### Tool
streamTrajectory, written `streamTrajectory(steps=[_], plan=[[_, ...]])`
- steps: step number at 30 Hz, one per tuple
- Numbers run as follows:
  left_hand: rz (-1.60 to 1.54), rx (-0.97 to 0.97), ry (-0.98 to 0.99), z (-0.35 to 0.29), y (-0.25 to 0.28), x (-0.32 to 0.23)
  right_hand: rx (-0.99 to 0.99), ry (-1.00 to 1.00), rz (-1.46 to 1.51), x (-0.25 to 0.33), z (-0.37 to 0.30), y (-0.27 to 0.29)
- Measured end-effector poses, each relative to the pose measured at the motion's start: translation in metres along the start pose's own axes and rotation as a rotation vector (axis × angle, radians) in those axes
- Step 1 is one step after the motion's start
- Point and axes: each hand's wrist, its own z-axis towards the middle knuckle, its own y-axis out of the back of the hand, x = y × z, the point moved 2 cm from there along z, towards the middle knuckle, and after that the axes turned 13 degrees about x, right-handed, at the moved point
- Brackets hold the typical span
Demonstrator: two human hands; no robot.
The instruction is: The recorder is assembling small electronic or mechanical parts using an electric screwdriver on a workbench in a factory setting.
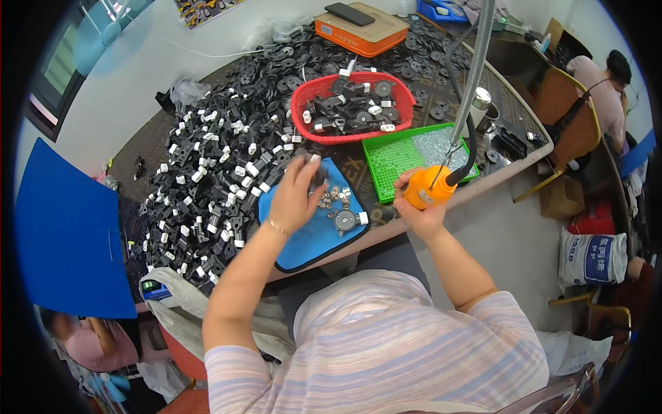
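Observation:
My right hand (422,215) is closed around an orange electric screwdriver (429,190), held over the near right corner of a green tray (383,192). Small silvery pieces, likely screws, fill part of that tray. On the left, my left hand (295,196) curls its fingers about a dark part (318,178) with a white tip; motion smears its details. Under that hand is a blue mat (303,243). Several small metal pieces (336,198) and a round black part with a white end (347,219) rest on the mat.
A red basket (298,114) of black-and-white parts stands beyond the mat. Loose parts (196,172) heap up at left, black discs (276,72) behind. An orange scale (362,34) sits at the back. The screwdriver's cord and spring (483,41) hang from above. Two people sit nearby.

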Motion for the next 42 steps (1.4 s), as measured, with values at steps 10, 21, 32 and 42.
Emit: streamTrajectory(steps=[10,21,32,42], plan=[[0.128,0.049,-0.078,0.103,0.031,-0.004,-0.028,-0.042,-0.006,-0.006,0.002,0.005],[0.001,0.674,-0.139,0.011,-0.025,-0.03,0.003,-0.136,-0.036,-0.004,0.019,-0.003],[0.297,-0.01,0.135,0.097,0.083,0.01,-0.059,-0.01,0.004,-0.003,0.008,-0.004],[0.521,0.253,0.983,-0.027,0.127,0.119,-0.045,-0.109,-0.076,-0.015,0.018,-0.001]])
